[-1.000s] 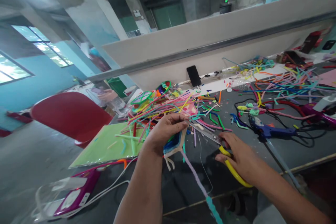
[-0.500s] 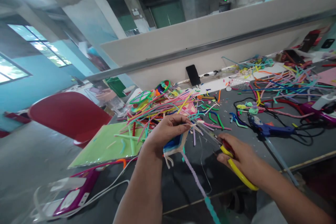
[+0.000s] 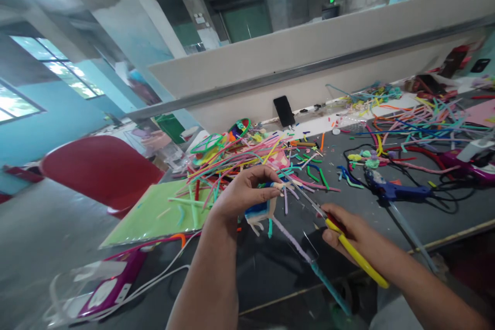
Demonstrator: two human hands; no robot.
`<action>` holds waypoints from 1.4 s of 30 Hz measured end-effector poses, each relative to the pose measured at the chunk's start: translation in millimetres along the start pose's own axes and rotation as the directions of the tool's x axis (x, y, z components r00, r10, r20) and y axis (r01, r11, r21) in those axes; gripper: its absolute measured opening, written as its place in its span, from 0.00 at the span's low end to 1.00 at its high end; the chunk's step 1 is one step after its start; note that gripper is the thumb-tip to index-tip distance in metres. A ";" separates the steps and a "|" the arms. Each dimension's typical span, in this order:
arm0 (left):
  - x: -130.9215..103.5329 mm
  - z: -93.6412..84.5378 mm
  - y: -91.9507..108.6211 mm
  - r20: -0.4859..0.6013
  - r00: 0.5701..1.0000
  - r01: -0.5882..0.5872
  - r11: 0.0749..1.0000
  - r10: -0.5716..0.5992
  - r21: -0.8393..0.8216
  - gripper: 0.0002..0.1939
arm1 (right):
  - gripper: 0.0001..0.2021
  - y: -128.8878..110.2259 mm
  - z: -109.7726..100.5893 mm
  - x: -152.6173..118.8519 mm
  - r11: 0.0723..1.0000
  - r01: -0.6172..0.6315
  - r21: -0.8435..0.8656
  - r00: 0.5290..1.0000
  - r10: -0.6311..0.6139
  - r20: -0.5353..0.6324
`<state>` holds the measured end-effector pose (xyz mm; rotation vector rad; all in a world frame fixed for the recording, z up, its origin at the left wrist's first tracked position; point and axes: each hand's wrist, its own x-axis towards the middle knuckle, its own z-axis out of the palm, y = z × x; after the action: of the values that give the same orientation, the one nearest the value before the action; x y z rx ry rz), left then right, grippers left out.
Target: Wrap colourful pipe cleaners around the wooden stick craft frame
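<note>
Pinched between my left hand's [image 3: 249, 191] thumb and fingers is the pale end of a pipe-cleaner craft piece. Its blue panel with a cream edge [image 3: 260, 211] hangs below the fingers, partly hidden by the hand. A fuzzy lilac strand [image 3: 290, 237] runs down from it and turns teal lower down. My right hand [image 3: 350, 232] grips scissors with yellow and red handles [image 3: 361, 260]. Their long thin blades [image 3: 305, 197] point up and left, with the tips close to the pale end at my left fingertips. Whether the blades touch it, I cannot tell.
Loose coloured pipe cleaners [image 3: 235, 157] are heaped behind my left hand. A phone [image 3: 284, 111] leans against the divider. To the right lies a blue glue gun [image 3: 406, 192] with black cords. A green sheet [image 3: 154, 214] and a purple device [image 3: 112, 283] with white cables lie left.
The blue panel and lilac strand have swung right and slightly up. My left fingers have tilted a little, and my right hand with the scissors has shifted slightly right and down.
</note>
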<state>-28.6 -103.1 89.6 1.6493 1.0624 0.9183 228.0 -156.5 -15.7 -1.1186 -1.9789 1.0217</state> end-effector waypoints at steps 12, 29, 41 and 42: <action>7.1 -14.4 -11.8 -0.145 0.986 0.045 0.964 -0.085 -0.260 0.13 | 0.24 -11.4 -14.1 -3.6 0.960 -0.131 0.245 0.986 0.102 0.129; 10.7 -19.7 -29.8 0.051 0.998 -0.020 0.896 0.048 -0.443 0.16 | 0.25 -13.3 -12.9 29.7 0.765 -0.097 -0.636 0.995 0.063 -0.076; 11.9 -7.1 -23.1 0.129 0.991 0.055 0.990 -0.038 -0.130 0.13 | 0.06 -80.3 -1.8 58.0 0.960 0.217 -0.179 0.939 -0.255 -0.232; 12.3 -7.1 -23.3 0.130 0.991 0.055 0.993 -0.041 -0.107 0.13 | 0.06 -77.5 -0.2 59.8 0.956 0.214 -0.201 0.938 -0.258 -0.229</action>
<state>-36.2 -85.0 70.4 1.5625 0.9438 0.8139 171.8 -129.4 59.7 -1.0126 -1.9619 0.5593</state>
